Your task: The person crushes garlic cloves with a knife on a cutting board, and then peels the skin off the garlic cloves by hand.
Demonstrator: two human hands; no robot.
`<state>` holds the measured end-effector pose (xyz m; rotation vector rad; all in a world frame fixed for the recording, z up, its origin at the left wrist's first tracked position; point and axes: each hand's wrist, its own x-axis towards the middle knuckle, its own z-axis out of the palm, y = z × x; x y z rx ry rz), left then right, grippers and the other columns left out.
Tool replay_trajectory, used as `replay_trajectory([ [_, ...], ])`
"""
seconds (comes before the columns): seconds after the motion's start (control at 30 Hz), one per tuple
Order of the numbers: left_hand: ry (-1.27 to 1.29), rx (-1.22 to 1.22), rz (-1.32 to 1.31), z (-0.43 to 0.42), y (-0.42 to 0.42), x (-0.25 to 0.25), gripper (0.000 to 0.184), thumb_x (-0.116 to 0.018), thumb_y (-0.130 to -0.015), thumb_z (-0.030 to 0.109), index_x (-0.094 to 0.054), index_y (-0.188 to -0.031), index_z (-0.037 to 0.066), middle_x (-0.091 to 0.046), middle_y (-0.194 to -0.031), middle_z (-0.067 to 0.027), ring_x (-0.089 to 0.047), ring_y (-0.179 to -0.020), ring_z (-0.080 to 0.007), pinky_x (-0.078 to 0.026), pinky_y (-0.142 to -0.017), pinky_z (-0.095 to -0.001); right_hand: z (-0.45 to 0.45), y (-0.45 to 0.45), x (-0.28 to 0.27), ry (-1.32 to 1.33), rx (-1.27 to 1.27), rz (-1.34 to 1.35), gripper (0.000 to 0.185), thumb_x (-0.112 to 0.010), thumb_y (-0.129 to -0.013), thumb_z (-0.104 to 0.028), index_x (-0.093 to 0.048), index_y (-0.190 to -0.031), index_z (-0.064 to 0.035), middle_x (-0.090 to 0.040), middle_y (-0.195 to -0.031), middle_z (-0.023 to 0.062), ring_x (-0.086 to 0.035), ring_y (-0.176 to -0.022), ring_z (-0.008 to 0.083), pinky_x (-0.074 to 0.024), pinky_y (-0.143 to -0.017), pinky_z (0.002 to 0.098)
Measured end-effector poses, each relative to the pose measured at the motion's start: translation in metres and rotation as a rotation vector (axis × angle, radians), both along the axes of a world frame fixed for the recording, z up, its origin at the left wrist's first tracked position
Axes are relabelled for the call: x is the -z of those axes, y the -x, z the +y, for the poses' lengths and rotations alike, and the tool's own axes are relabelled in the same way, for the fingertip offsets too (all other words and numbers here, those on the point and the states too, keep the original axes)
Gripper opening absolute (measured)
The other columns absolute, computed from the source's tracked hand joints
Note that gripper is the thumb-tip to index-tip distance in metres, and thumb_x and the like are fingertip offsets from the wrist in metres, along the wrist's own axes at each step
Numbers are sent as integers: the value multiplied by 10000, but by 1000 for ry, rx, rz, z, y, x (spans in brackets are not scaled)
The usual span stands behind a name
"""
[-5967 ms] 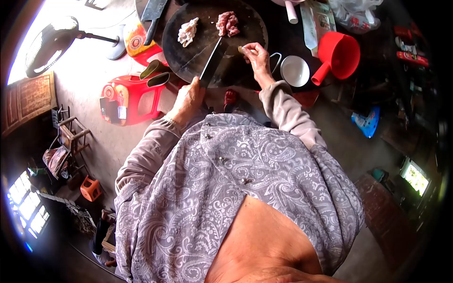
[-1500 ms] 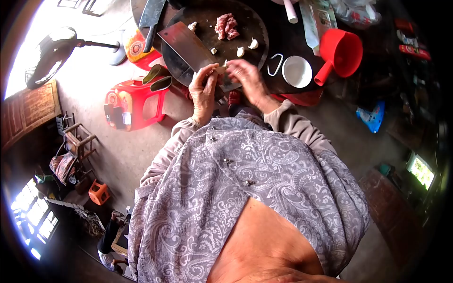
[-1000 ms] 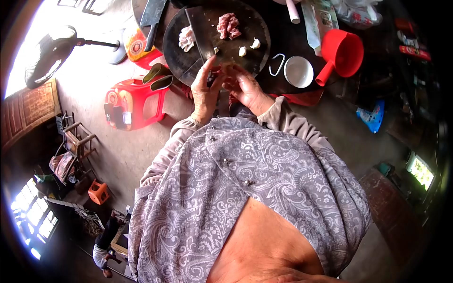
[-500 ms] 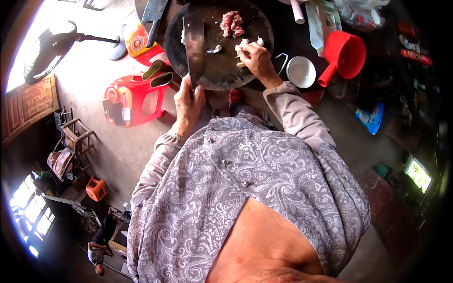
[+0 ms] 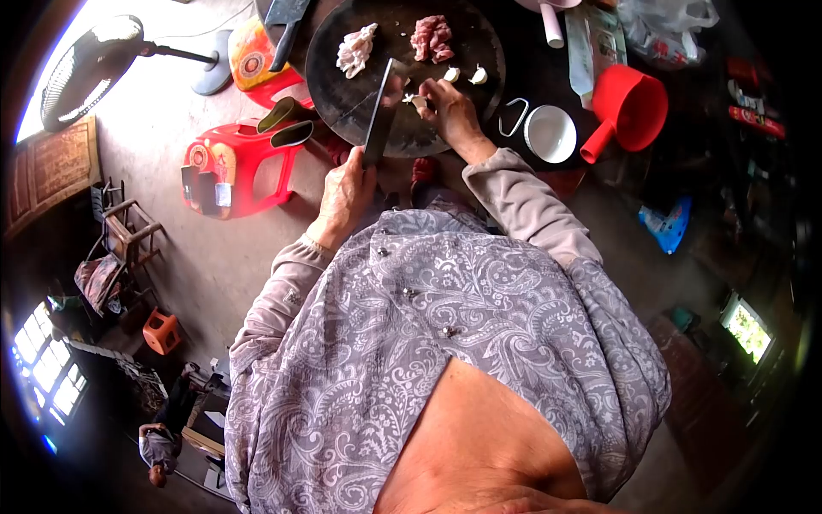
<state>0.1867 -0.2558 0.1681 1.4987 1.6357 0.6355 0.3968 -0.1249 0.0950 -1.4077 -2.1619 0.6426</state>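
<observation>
The garlic (image 5: 419, 101) lies on the board (image 5: 342, 111) at the upper middle of the frame, at the fingertips of the right hand (image 5: 455, 120); whether this grip is closed on it, I cannot tell. The left hand (image 5: 342, 195) has its fingers wrapped around the handle of the cleaver (image 5: 379, 116), and the blade stands steeply, with its far end just beside the garlic. I think the main danger is here: if the blade tips or slides to the right, it could cut the right fingertips. The garlic is small and perhaps slippery, so it could also roll away under pressure and leave the fingers in its place. Two cloves (image 5: 465, 75) lie just beyond the right hand, and a careless knuckle could push them toward the rim. The red meat (image 5: 431, 39) and the pale meat (image 5: 356, 50) are farther up on the board, where a wide sweep of the blade could mix them. The cleaver's near end reaches the lower rim, above a foot (image 5: 422, 170), so a weak hold could let it drop there. To the right, the cup (image 5: 550, 134) is near the right sleeve (image 5: 531, 197), and a quick elbow could knock it.
</observation>
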Motion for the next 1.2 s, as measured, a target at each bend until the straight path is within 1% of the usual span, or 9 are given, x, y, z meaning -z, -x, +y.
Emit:
replay_trajectory([
  [0.03,-2,23,40,0,-1,1,269,-574,-886,85,-516,-1146,42,-643,-802,-239,-641,-767,-424,-506,-634,-485,-1,1,9,-17,-23,27,315,-713,-743,-98,-558,-1010,-156,-560,-903,101,-633,-800,337,-521,-647,446],
  [0.1,-27,74,100,-1,-3,5,280,-574,-891,120,-498,-1148,40,-636,-784,-243,-632,-749,-432,-499,-638,-515,-5,3,13,-47,-11,23,314,-697,-756,-89,-575,-1036,-167,-564,-895,99,-631,-794,335,-523,-654,443],
  [0.33,8,126,173,2,-8,3,259,-557,-896,121,-497,-1131,29,-634,-758,-256,-630,-737,-443,-499,-649,-531,-10,6,9,-115,9,57,336,-666,-776,-81,-625,-1090,-192,-564,-888,102,-629,-817,321,-528,-692,429],
  [0.43,-20,138,175,4,-7,4,246,-555,-898,129,-499,-1116,29,-631,-740,-256,-628,-721,-447,-498,-644,-535,-9,5,14,-134,9,48,327,-681,-799,-101,-631,-1114,-174,-585,-905,109,-633,-797,333,-525,-668,424],
  [0.67,-21,180,266,7,-7,5,217,-547,-898,140,-490,-1068,18,-621,-703,-263,-628,-676,-453,-503,-612,-548,-4,1,39,-150,2,-11,266,-687,-782,-89,-680,-1040,-152,-595,-921,107,-648,-805,327,-531,-695,416],
  [0.93,16,247,380,19,-15,-9,141,-476,-885,80,-455,-984,-18,-610,-658,-268,-628,-639,-466,-512,-574,-537,-4,2,22,-162,-25,21,270,-674,-758,-63,-698,-1006,-169,-615,-903,107,-654,-791,321,-538,-684,407],
  [1.03,3,272,430,26,-20,-20,151,-465,-878,62,-449,-991,-37,-614,-658,-273,-634,-636,-463,-521,-574,-528,-3,3,18,-117,-19,14,258,-668,-756,-58,-693,-994,-156,-625,-887,129,-655,-786,331,-538,-684,415],
  [1.1,1,297,472,31,-23,-21,153,-468,-875,55,-448,-991,-42,-618,-666,-280,-638,-640,-461,-525,-577,-525,-2,5,16,-124,0,-20,190,-636,-777,-65,-681,-955,-112,-623,-863,139,-655,-789,338,-540,-683,413],
  [1.2,39,303,477,29,-23,-3,191,-479,-869,60,-440,-1025,-42,-624,-682,-284,-643,-648,-461,-527,-583,-526,0,4,24,-154,-5,-26,145,-601,-803,-68,-666,-931,-60,-629,-875,163,-655,-801,349,-540,-689,416],
])
